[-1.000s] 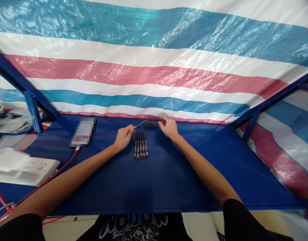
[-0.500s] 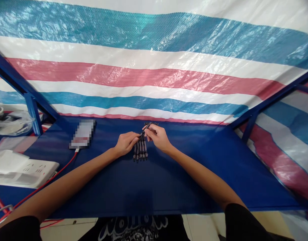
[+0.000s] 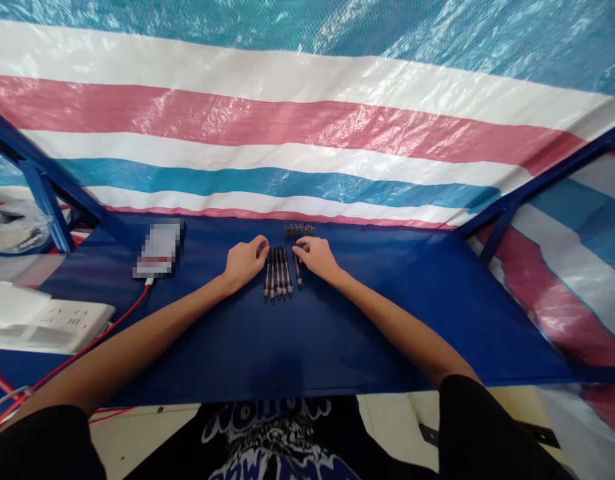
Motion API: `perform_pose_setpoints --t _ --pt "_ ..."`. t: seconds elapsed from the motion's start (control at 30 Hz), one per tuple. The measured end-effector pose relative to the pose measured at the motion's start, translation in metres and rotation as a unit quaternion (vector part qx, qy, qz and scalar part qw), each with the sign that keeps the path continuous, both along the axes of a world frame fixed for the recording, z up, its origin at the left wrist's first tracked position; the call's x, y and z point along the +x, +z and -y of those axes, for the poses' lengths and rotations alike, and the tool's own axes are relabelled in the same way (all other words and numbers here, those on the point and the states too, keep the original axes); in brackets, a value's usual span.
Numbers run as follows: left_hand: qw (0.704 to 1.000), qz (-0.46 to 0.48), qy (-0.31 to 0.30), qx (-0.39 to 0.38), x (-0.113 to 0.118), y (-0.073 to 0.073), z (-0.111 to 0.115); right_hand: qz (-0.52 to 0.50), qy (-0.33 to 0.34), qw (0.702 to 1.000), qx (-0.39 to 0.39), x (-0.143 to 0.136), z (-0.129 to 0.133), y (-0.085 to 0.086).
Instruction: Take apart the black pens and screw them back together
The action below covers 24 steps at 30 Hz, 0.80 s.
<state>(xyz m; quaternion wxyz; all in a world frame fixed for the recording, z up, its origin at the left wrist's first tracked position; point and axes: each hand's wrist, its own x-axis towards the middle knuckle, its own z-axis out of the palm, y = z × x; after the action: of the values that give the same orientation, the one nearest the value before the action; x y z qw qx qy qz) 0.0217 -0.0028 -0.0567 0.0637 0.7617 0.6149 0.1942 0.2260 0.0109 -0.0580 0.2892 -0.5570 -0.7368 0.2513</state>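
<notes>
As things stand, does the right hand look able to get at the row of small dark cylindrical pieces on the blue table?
Probably yes: the row sits just beyond the right hand with nothing visible between, though that hand is at a slim dark pen.

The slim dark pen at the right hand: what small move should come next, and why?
Probably the right hand should slide this slim dark pen a little leftward, since the hand is at its far end and a narrow gap separates it from the side-by-side row of dark pens.
</notes>
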Motion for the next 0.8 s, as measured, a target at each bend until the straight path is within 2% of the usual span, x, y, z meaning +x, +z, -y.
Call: perform_pose_setpoints --t 0.1,0.2,0.37,0.8 --pt "0.999 -0.004 -0.037 -0.009 0.000 -0.002 -0.002 0.055 -0.015 0.995 0.079 -0.005 0.003 -0.012" --pt "0.996 -0.001 -0.084 0.004 -0.001 -0.006 -0.004 0.097 0.001 0.989 0.112 -0.008 0.007 -0.015" --pt "0.992 0.011 -0.128 0.017 -0.002 -0.010 -0.007 0.118 0.013 0.987 0.111 -0.010 0.012 -0.009" --pt "0.990 0.013 -0.140 0.023 -0.001 -0.010 -0.007 0.135 0.047 0.984 0.110 -0.009 0.010 -0.009"
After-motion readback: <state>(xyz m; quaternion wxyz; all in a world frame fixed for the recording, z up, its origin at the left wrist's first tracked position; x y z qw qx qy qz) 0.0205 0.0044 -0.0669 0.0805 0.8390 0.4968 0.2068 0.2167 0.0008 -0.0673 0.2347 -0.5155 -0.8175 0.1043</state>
